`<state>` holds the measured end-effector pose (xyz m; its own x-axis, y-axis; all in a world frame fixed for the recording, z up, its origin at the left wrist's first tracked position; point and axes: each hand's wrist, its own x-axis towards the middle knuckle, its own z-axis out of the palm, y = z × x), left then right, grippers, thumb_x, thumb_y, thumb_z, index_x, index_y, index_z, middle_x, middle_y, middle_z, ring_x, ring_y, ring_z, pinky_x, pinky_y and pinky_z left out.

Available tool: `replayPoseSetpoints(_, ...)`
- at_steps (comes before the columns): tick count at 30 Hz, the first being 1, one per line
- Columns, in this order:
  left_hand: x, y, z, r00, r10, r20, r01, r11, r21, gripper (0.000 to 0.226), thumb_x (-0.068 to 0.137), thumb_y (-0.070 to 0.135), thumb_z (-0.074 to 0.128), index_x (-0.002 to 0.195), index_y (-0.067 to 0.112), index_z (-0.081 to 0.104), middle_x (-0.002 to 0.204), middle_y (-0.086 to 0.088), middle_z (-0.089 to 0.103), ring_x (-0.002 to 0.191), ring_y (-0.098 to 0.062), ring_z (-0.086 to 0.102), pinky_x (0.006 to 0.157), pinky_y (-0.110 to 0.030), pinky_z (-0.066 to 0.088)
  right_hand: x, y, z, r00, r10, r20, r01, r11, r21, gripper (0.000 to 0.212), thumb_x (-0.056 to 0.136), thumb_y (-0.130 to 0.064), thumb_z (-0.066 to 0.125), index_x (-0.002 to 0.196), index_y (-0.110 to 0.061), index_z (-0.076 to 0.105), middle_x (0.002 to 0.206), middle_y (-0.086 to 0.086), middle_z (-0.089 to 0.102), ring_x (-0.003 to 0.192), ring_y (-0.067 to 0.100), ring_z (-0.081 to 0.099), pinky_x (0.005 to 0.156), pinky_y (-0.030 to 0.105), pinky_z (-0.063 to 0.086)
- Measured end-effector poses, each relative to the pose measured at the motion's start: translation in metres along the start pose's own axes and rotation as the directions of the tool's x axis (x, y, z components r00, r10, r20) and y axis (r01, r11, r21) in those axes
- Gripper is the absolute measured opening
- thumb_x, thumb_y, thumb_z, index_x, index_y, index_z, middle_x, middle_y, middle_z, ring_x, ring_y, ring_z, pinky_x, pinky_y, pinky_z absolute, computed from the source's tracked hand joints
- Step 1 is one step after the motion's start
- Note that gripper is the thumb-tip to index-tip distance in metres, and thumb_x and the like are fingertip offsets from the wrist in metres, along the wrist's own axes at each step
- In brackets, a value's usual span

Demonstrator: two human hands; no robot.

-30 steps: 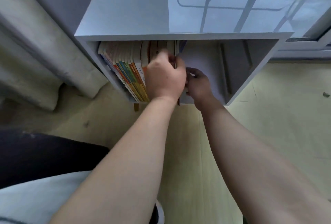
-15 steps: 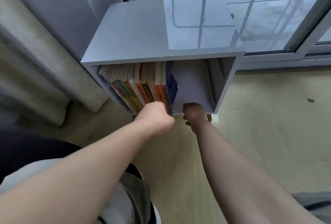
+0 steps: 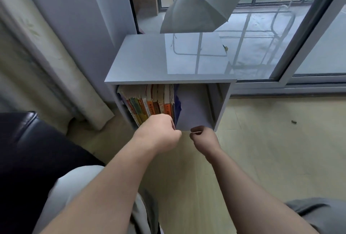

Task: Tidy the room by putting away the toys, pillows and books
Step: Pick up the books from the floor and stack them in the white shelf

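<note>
Head view: books (image 3: 149,105) stand upright, packed into the left half of the grey cabinet (image 3: 168,61), right half bare. Left hand (image 3: 159,134) is curled into a loose fist just in front of the spines; right hand (image 3: 204,137) curled too, at the shelf's near edge, holding nothing I can make out. Shelving looks done; no toys or pillows visible here.

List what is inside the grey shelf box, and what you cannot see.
Inside the shelf box, books stand packed at its left; its right side shows bare. The left hand hides the lower spines.
</note>
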<state>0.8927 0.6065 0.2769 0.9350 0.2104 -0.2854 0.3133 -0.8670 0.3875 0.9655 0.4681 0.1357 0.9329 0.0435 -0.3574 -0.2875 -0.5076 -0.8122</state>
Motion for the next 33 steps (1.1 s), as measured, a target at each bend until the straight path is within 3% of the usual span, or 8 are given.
replayPoseSetpoints(6, 0.013, -0.020, -0.038, 0.999, 0.011, -0.038, -0.013, 0.999, -0.031, 0.025, 0.094, 0.032, 0.060, 0.101, 0.013, 0.074, 0.097, -0.007, 0.074, 0.091, -0.025, 0.071, 0.079, -0.042, 0.062, 0.010, -0.036, 0.006, 0.996, -0.074, -0.058, 0.072, 0.996, -0.047, 0.028, 0.097, -0.022, 0.066, 0.125, -0.018, 0.069, 0.121, 0.002, 0.070, 0.104, 0.017, 0.062, 0.092, 0.032, 0.054)
replayPoseSetpoints(10, 0.028, -0.035, -0.054, 0.999, 0.040, 0.001, -0.040, 0.996, -0.081, 0.017, 0.096, 0.021, 0.059, 0.102, 0.016, 0.074, 0.094, -0.003, 0.073, 0.083, -0.018, 0.072, 0.076, -0.035, 0.063, 0.025, -0.061, 0.018, 0.995, -0.073, -0.073, 0.068, 0.996, -0.064, 0.026, 0.099, -0.024, 0.064, 0.124, -0.019, 0.066, 0.115, 0.002, 0.068, 0.095, 0.015, 0.059, 0.084, 0.029, 0.049)
replayPoseSetpoints(16, 0.072, -0.043, -0.032, 0.990, 0.129, -0.062, -0.128, 0.992, 0.017, 0.046, 0.090, 0.000, 0.052, 0.132, 0.014, 0.061, 0.133, -0.006, 0.059, 0.118, -0.026, 0.059, 0.094, -0.036, 0.053, 0.053, -0.088, 0.034, 0.998, 0.004, -0.069, 0.003, 0.994, 0.110, 0.033, 0.104, -0.041, 0.053, 0.103, -0.010, 0.066, 0.086, 0.004, 0.063, 0.071, 0.016, 0.056, 0.073, 0.034, 0.049)
replayPoseSetpoints(20, 0.102, -0.054, -0.027, 0.986, 0.163, -0.032, -0.161, 0.984, 0.073, 0.066, 0.086, -0.004, 0.048, 0.150, 0.014, 0.045, 0.152, -0.007, 0.045, 0.137, -0.030, 0.047, 0.108, -0.040, 0.046, 0.068, -0.100, 0.039, 0.998, 0.044, -0.036, -0.036, 0.977, 0.210, 0.027, 0.101, -0.041, 0.057, 0.089, -0.018, 0.062, 0.085, 0.002, 0.065, 0.075, 0.016, 0.059, 0.086, 0.039, 0.055)
replayPoseSetpoints(24, 0.124, -0.055, -0.014, 0.986, 0.155, 0.056, -0.160, 0.983, 0.095, 0.069, 0.080, -0.003, 0.047, 0.144, 0.020, 0.051, 0.136, -0.006, 0.060, 0.115, -0.026, 0.061, 0.093, -0.038, 0.058, 0.080, -0.097, 0.039, 0.998, 0.056, -0.001, -0.055, 0.987, 0.151, 0.024, 0.099, -0.042, 0.061, 0.088, -0.020, 0.063, 0.092, 0.002, 0.068, 0.086, 0.021, 0.065, 0.092, 0.044, 0.058)
replayPoseSetpoints(27, 0.134, -0.046, -0.001, 0.974, 0.190, 0.126, -0.207, 0.970, 0.129, 0.085, 0.080, -0.007, 0.048, 0.157, 0.027, 0.034, 0.142, -0.005, 0.054, 0.121, -0.027, 0.059, 0.092, -0.037, 0.058, 0.083, -0.091, 0.038, 0.997, 0.079, 0.023, -0.082, 0.986, 0.143, 0.029, 0.098, -0.049, 0.060, 0.082, -0.025, 0.061, 0.091, 0.000, 0.069, 0.098, 0.027, 0.068, 0.093, 0.048, 0.058)
replayPoseSetpoints(31, 0.147, -0.037, 0.004, 0.974, 0.172, 0.149, -0.196, 0.966, 0.168, 0.063, 0.091, -0.004, 0.052, 0.149, 0.017, 0.044, 0.126, -0.009, 0.061, 0.102, -0.024, 0.061, 0.082, -0.033, 0.057, 0.086, -0.091, 0.037, 0.991, 0.106, 0.079, -0.124, 0.951, 0.283, 0.029, 0.095, -0.053, 0.061, 0.088, -0.025, 0.065, 0.099, -0.001, 0.072, 0.100, 0.023, 0.067, 0.093, 0.045, 0.056)
replayPoseSetpoints(33, 0.152, -0.035, 0.003, 0.979, 0.166, 0.118, -0.183, 0.971, 0.152, 0.063, 0.092, -0.004, 0.050, 0.149, 0.020, 0.045, 0.126, -0.009, 0.062, 0.104, -0.025, 0.062, 0.086, -0.034, 0.058, 0.087, -0.091, 0.036, 0.991, 0.091, 0.101, -0.118, 0.945, 0.304, 0.024, 0.095, -0.049, 0.063, 0.091, -0.026, 0.065, 0.099, -0.003, 0.072, 0.100, 0.021, 0.066, 0.093, 0.044, 0.056)
